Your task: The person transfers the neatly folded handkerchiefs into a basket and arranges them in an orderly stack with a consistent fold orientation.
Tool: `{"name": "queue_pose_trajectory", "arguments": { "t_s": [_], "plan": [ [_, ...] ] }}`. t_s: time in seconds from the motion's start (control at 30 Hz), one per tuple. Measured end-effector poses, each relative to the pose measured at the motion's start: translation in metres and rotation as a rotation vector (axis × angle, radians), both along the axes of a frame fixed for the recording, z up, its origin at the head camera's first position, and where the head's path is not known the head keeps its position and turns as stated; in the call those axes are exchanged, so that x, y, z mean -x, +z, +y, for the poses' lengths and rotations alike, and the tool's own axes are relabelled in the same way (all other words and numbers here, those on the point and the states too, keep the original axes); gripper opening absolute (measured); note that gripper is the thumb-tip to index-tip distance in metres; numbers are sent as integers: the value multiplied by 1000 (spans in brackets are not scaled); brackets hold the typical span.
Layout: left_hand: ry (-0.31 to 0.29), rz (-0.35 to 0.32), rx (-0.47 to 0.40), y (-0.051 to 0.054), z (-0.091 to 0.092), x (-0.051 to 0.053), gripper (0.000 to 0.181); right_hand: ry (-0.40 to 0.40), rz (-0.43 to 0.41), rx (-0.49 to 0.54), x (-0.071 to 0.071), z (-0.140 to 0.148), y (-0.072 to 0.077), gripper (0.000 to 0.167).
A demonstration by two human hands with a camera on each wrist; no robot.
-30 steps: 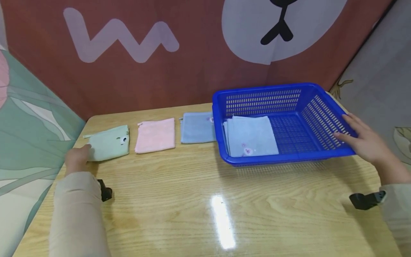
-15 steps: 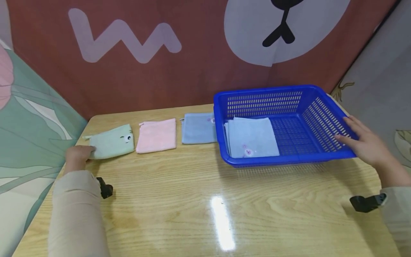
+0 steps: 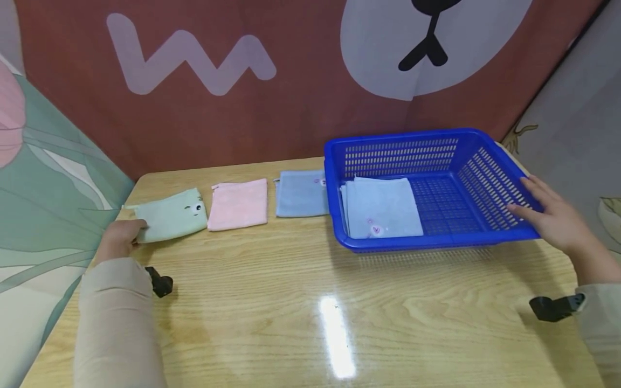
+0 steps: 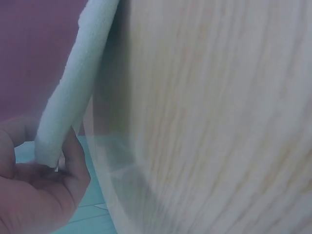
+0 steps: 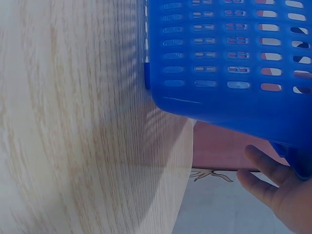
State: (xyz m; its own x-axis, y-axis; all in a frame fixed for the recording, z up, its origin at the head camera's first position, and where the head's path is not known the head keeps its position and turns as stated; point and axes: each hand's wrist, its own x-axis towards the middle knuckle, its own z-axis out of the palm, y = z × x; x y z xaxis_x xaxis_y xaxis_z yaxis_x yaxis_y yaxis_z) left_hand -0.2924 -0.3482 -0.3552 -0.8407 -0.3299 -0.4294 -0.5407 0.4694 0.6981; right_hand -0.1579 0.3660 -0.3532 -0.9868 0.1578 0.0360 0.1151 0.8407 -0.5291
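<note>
My left hand pinches the left edge of a folded pale green towel with a small embroidered face, at the table's far left. In the left wrist view the thumb and fingers hold the towel's thick edge, raised off the wood. My right hand grips the right end of a blue plastic basket, thumb over the rim. Two fingers reach out below the rim in the right wrist view. Folded light blue towels lie stacked inside the basket's left part.
A folded pink towel lies just right of the green one. Between it and the basket is a folded blue towel, its right edge behind the basket. The wooden table meets a reddish-brown printed curtain at the back.
The green towel has shifted slightly to the right, closer to the pink one, with my left hand's fingers now further over its edge. My right hand and the basket have stayed put.
</note>
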Motion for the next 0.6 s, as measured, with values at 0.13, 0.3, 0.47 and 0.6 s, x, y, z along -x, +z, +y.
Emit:
{"name": "queue_pose_trajectory", "arguments": {
  "t_s": [0.13, 0.3, 0.47, 0.6],
  "plan": [
    [-19, 63, -125, 0, 1, 0, 27, -1, 3, -13, 0, 2, 0, 66],
    [-37, 107, -273, 2, 1, 0, 8, 1, 3, -24, -1, 2, 1, 66],
    [18, 151, -435, 6, 3, -2, 6, 0, -16, -15, -1, -2, 1, 67],
    [42, 184, -523, 9, 5, -3, 21, 5, -21, 2, 0, -3, 1, 67]
  ]
}}
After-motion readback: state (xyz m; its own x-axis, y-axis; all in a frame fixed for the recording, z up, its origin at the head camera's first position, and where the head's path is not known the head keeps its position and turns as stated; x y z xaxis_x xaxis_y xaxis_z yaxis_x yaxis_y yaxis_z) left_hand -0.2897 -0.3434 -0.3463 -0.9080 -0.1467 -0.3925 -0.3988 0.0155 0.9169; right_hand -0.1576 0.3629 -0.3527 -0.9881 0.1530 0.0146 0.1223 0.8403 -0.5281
